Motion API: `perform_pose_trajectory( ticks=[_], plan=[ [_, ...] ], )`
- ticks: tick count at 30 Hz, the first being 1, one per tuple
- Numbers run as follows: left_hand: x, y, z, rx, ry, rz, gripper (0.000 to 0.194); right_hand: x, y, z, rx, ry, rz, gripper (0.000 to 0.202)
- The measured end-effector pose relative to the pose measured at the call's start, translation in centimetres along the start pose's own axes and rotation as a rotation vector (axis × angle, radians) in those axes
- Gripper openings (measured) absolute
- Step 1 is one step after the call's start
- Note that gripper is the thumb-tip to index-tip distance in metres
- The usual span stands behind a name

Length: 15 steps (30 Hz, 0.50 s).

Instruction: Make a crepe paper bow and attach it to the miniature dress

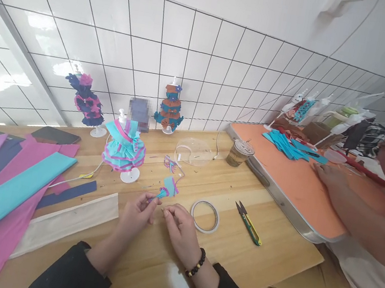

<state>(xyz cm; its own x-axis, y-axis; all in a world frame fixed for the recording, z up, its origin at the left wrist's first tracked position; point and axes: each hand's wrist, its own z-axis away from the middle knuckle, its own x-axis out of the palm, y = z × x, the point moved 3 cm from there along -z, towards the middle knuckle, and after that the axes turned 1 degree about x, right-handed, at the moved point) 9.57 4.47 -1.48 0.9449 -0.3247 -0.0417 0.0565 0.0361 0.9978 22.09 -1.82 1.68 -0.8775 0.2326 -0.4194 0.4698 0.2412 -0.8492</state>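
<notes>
A small turquoise strip (170,187) with purple edging sits gathered in the person's left hand (137,213), over the near part of the wooden table (144,267).
Thumb and fingers of that hand pinch the gathered end tight, and the loose end fans out beyond them; whether it rests on the wood I can't tell from here; the right hand (183,229) is just beside, thumb and forefinger drawn together, anything between them too small to make out; a tape roll (217,220) lies right next to it, with green-and-yellow snips (248,225) farther right; behind the strip stands a dress form in turquoise ruffles (124,152); off to the right, a co-worker's hand (329,179) rests on an orange tabletop (292,186).
</notes>
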Motion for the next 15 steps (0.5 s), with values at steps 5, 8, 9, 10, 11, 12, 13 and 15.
perform_pose_trajectory(
  ticks=[5,8,9,10,11,12,13,15],
  plan=[
    [0.2,0.3,0.4,0.167,0.036,-0.189,0.017,0.1,0.0,0.0,0.04,0.018,-0.141,0.021],
    [0.2,0.8,0.6,0.286,0.065,-0.285,0.013,0.1,0.2,0.0,0.055,0.028,-0.167,0.017],
    [0.2,0.9,0.6,0.313,0.064,-0.304,0.013,0.2,0.2,0.0,0.061,0.036,-0.171,0.017],
    [0.3,1.0,0.7,0.335,0.06,-0.319,0.013,0.2,0.3,0.0,0.067,0.043,-0.173,0.017],
    [0.3,1.1,0.7,0.353,0.055,-0.329,0.013,0.2,0.4,0.0,0.077,0.049,-0.174,0.018],
    [0.4,1.1,0.7,0.367,0.051,-0.338,0.013,0.3,0.6,0.0,0.089,0.054,-0.173,0.018],
    [0.4,1.1,0.8,0.379,0.047,-0.348,0.013,0.3,0.7,-0.1,0.101,0.059,-0.173,0.018],
    [0.5,1.0,0.8,0.396,0.042,-0.366,0.014,0.3,0.9,-0.1,0.119,0.07,-0.173,0.018]
  ],
)
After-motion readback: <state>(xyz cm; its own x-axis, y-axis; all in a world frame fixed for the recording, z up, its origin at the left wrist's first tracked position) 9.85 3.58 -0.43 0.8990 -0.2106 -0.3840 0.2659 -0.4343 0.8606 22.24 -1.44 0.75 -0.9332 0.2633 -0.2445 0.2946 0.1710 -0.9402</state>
